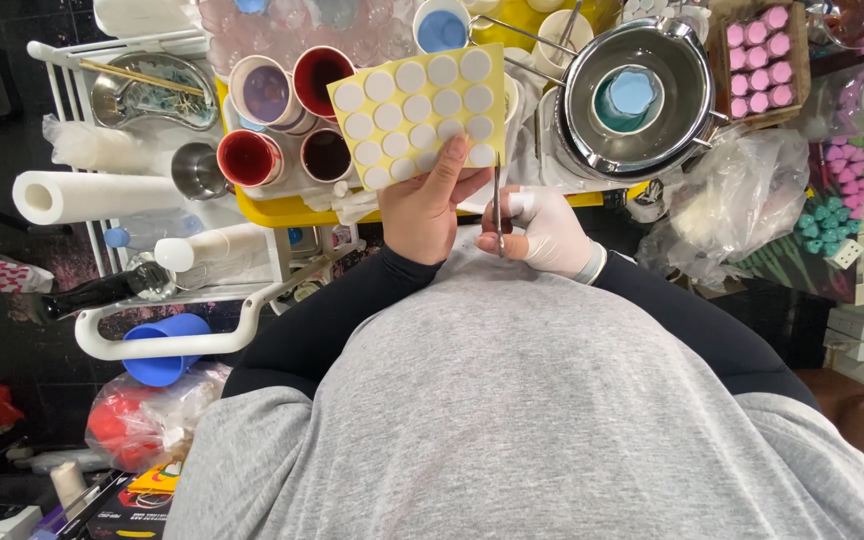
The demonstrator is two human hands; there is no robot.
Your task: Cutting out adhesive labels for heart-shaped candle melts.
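Head view: my left hand [422, 205] pinches the yellow sticker sheet [417, 115]; my gloved right hand [542, 228] clamps upright tweezers [497, 205] just beside its lower corner.

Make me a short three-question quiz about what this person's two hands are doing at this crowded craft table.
1. True or false: the bare left hand holds a yellow sheet of round white stickers.
2. Which hand wears a white glove?
3. The gloved right hand pinches: A) thin metal tweezers B) a blue plastic cup C) a paper roll.

Key:
1. True; the thumb presses its lower edge.
2. The right hand.
3. A; the tweezers stand upright beside the sheet. Behind them a steel pot holds a blue star-shaped piece.
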